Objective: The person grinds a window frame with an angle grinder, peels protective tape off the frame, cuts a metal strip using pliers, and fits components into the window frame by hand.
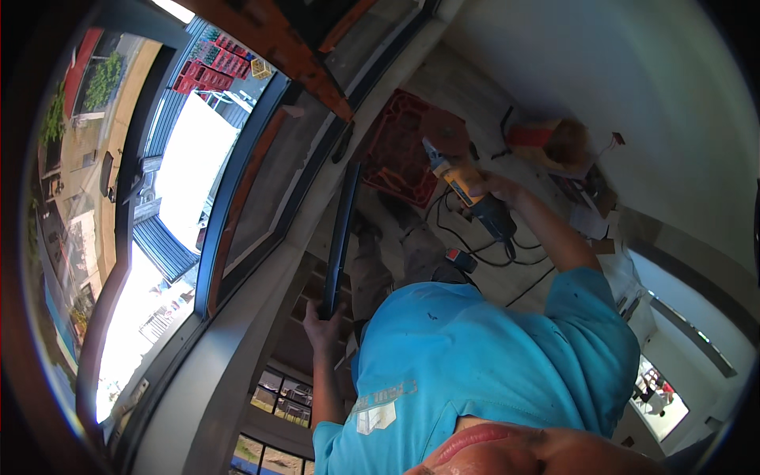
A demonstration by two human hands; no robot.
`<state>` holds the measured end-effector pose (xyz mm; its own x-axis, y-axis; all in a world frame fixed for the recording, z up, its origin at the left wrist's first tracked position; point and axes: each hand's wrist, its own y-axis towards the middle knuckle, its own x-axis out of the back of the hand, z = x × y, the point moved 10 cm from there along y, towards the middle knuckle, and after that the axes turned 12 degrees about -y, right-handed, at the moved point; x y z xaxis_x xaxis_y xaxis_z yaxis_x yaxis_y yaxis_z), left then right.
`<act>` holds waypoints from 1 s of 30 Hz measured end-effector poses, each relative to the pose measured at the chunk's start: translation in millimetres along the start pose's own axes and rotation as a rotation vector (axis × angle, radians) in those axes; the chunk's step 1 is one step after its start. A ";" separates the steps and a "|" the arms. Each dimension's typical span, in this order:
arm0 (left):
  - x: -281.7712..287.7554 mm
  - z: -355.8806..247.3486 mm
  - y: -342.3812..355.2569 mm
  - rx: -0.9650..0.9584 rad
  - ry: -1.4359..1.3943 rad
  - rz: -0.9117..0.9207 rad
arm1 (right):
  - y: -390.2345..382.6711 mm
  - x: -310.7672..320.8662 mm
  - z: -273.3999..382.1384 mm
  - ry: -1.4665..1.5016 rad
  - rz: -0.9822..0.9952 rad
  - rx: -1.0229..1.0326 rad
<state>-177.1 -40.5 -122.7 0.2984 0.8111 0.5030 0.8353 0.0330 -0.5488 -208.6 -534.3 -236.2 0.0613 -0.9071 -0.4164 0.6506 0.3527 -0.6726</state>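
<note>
My right hand (pixel 497 191) is closed around the body of a yellow and black angle grinder (pixel 465 188). The grinder's large round disc (pixel 445 131) is over the edge of a red plastic crate (pixel 389 141). Lower down on the left, my left hand (pixel 322 323) grips the near end of a long, dark, narrow metal bar (pixel 342 241). From there the bar runs up toward the crate, its far end beside the crate's left side. Disc and bar appear apart. My fingers partly hide the grinder's handle.
A black cord (pixel 483 255) loops on the floor beside my legs. To the left is a window with a dark frame (pixel 207 261) and a pale sill (pixel 265 305). An orange-brown beam (pixel 297 55) crosses the top. A cardboard box (pixel 564 144) stands by the right wall.
</note>
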 end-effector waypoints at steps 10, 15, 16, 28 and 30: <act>-35.0 81.4 -6.7 0.174 -0.029 0.017 | 212.7 98.5 -117.6 -0.260 -0.236 -0.141; -43.7 124.3 -12.9 0.263 -0.018 0.023 | 291.4 146.7 -115.9 -0.842 -0.597 -0.070; -44.3 130.0 -13.3 0.265 -0.014 0.025 | 300.1 149.7 -116.1 -0.839 -0.609 -0.023; -46.6 181.3 -46.5 0.380 -0.001 0.032 | 318.6 154.4 -138.6 -1.159 -0.842 0.123; -49.8 186.4 -48.6 0.403 -0.075 0.013 | 312.7 148.5 -131.3 -1.119 -0.871 0.169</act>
<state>-318.6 26.4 -245.5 0.2608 0.8528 0.4525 0.5791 0.2369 -0.7801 -95.5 -528.5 -588.7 0.1052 -0.5448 0.8320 0.8664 -0.3604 -0.3456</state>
